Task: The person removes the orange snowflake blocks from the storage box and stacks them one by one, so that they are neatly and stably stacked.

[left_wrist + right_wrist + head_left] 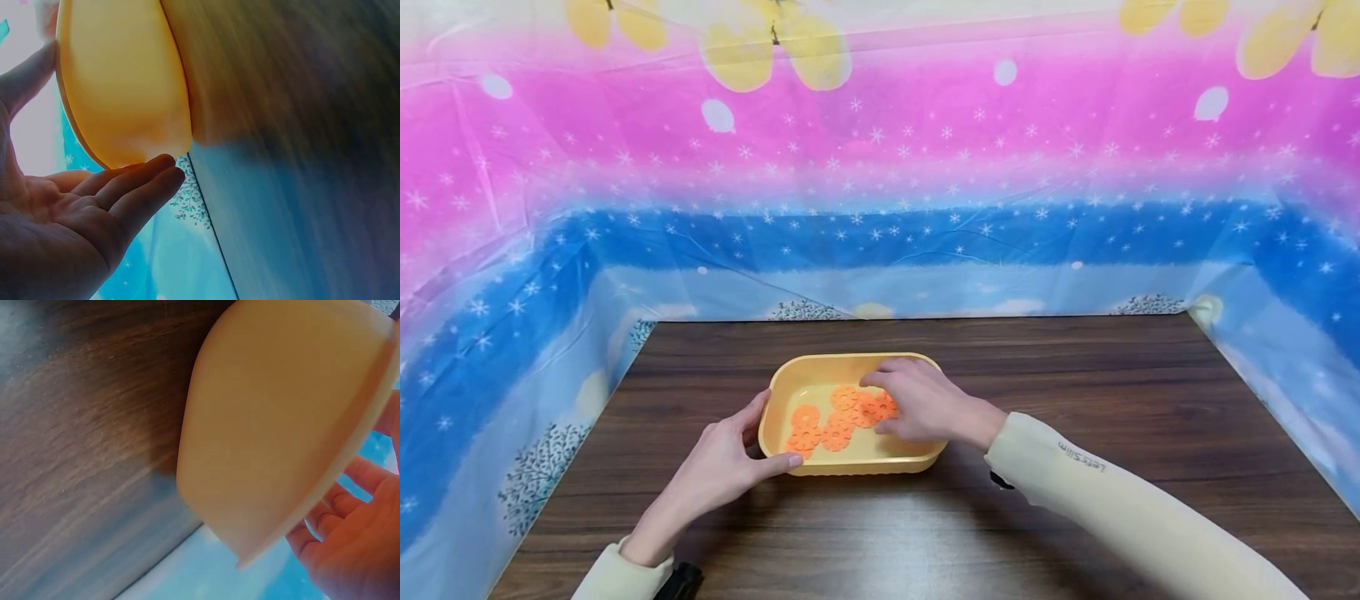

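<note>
A yellow plastic basin (865, 467) stands on the table with several orange flower-shaped pieces (837, 433) lying flat inside it. My left hand (718, 462) holds the basin's left end, thumb on the near rim and fingers against the outer side. From the left wrist, those fingers look fairly straight along the basin wall (125, 81). Over the right part of the basin, my right hand (928, 404) reaches inside, thumb and forefinger spread around the rightmost orange pieces. In the right wrist view the basin wall (269, 425) hides its fingertips and the pieces.
The dark wood-grain table (1075, 400) extends on every side of the basin. A pink and blue printed cloth (925, 167) with snowflakes hangs behind the table and along both sides.
</note>
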